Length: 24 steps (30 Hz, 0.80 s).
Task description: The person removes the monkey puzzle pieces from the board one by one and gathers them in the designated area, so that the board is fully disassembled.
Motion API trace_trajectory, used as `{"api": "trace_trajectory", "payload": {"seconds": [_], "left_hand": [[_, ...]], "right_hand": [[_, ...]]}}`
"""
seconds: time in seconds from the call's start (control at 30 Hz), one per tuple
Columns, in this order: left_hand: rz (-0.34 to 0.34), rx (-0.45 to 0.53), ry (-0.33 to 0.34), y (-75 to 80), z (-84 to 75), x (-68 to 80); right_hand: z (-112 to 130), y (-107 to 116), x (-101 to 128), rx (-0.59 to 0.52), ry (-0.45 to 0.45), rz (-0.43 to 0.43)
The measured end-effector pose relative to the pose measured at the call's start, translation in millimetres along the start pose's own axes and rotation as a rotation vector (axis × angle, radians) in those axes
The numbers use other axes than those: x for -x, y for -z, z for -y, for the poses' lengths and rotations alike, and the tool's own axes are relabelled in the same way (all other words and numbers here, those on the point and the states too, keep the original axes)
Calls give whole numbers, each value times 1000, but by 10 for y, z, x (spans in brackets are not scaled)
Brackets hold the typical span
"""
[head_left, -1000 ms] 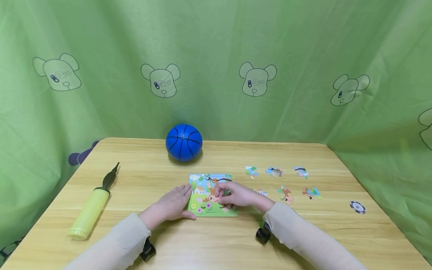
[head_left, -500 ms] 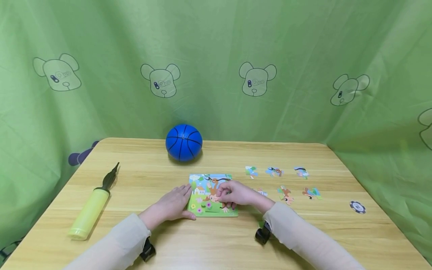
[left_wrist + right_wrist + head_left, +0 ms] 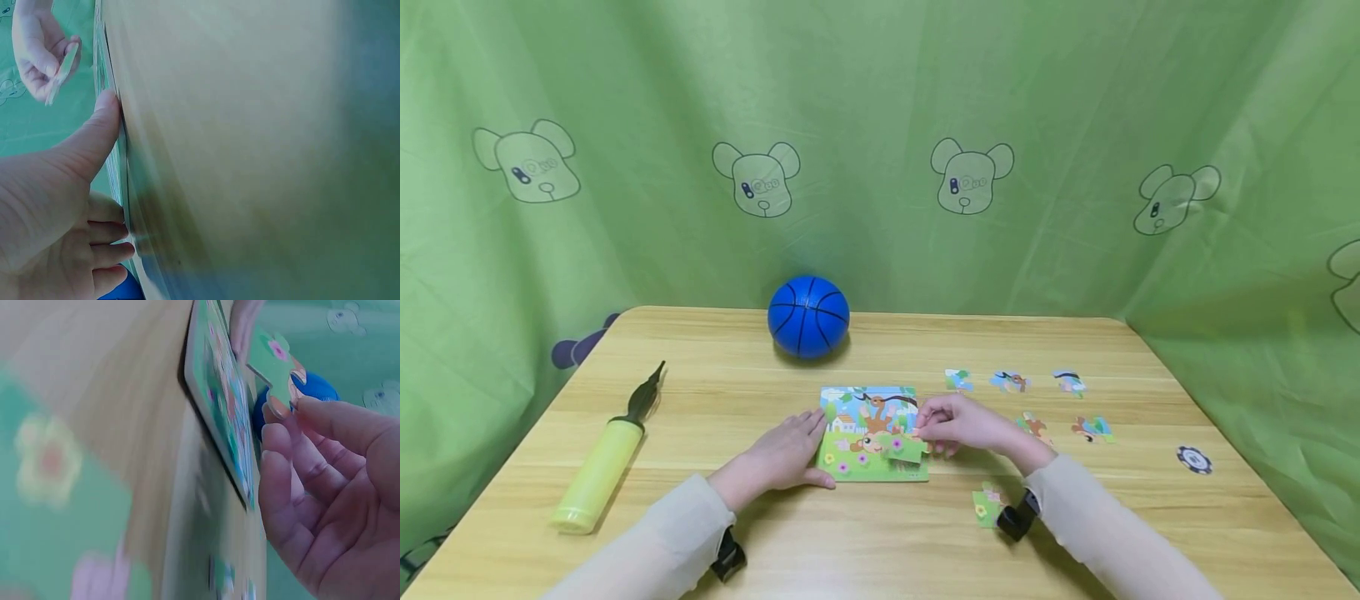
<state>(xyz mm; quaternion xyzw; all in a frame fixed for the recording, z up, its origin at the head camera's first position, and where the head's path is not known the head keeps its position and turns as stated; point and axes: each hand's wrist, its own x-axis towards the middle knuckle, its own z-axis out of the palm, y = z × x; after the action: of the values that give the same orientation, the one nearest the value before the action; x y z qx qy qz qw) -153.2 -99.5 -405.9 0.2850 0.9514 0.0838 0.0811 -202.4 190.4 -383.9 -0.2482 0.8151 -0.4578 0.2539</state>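
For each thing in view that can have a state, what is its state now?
Puzzle board: flat on the table, partly filled.
Green puzzle piece: lifted, pinched by the right hand.
Left hand: open, resting against the board's left edge.
Loose pieces: lying flat, apart.
Blue ball: resting on the table.
Yellow pump: lying on its side.

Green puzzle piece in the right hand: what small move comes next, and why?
Probably carry the green flower-printed puzzle piece rightward, clear of the square picture puzzle board. The right hand pinches it, tilted, over the board's right edge, loose pieces lie on the wooden table to that side, and the left hand steadies the board.
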Motion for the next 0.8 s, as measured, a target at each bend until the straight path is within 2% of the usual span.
{"api": "trace_trajectory", "payload": {"seconds": [0.33, 0.67, 0.8], "left_hand": [[4, 0, 7, -7, 4, -5], [11, -12, 9, -7, 2, -9], [4, -14, 1, -14, 8, -10]], "right_hand": [[-267, 362, 408, 26, -2, -30], [-583, 595, 817, 31, 10, 32], [-652, 672, 978, 46, -16, 51]]}}
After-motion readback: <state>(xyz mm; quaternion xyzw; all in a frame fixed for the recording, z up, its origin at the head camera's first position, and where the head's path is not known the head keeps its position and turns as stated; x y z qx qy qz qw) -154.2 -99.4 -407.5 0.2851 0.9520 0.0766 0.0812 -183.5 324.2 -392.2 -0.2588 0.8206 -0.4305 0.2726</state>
